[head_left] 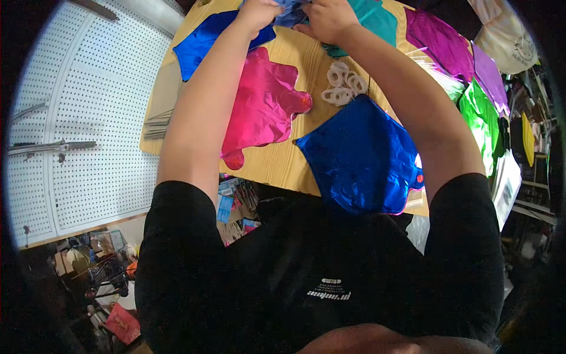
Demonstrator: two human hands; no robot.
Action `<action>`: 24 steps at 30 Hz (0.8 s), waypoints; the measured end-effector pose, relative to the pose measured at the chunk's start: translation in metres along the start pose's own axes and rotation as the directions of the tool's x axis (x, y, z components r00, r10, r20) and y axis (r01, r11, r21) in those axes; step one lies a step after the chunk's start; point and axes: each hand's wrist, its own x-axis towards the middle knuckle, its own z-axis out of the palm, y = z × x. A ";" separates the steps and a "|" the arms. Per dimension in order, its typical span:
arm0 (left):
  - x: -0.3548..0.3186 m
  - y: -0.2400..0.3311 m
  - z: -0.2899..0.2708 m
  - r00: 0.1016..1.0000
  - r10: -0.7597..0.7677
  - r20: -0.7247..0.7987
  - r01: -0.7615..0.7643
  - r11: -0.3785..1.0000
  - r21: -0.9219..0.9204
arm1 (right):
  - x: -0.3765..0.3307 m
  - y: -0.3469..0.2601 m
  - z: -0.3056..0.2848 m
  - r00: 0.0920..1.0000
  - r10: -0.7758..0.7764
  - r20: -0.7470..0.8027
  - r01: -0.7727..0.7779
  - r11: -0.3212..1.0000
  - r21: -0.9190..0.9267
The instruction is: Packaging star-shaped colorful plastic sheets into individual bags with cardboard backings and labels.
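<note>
At the far edge of the table, both my arms reach forward to a crumpled light-blue sheet, partly cut off by the picture's top. My left hand has its fingers closed on the sheet's left side. My right hand grips its right side, thumb pointing inward. Under my left wrist lies a flat blue foil balloon, and beside my right hand a teal one. A pink foil balloon with rounded lobes and another blue foil balloon lie nearer to me.
White ribbon rolls sit mid-table. Purple, lilac and green foil pieces line the right edge. Grey flat sheets are stacked at left, next to a white pegboard. A pale bag stands far right.
</note>
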 end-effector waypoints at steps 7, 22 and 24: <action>-0.002 0.030 0.001 0.974 -0.093 -0.205 0.057 0.983 -0.175 | 0.002 0.007 0.020 1.000 0.002 0.007 -0.003 0.967 0.256; 0.054 0.032 -0.196 0.644 -0.069 -0.762 -0.364 0.849 -0.384 | -0.002 0.005 0.046 0.979 0.171 -0.107 -0.117 0.914 0.389; 0.024 0.046 -0.295 0.556 0.179 -0.812 0.058 0.966 0.253 | 0.010 -0.014 0.020 0.978 0.123 -0.168 -0.042 0.907 0.418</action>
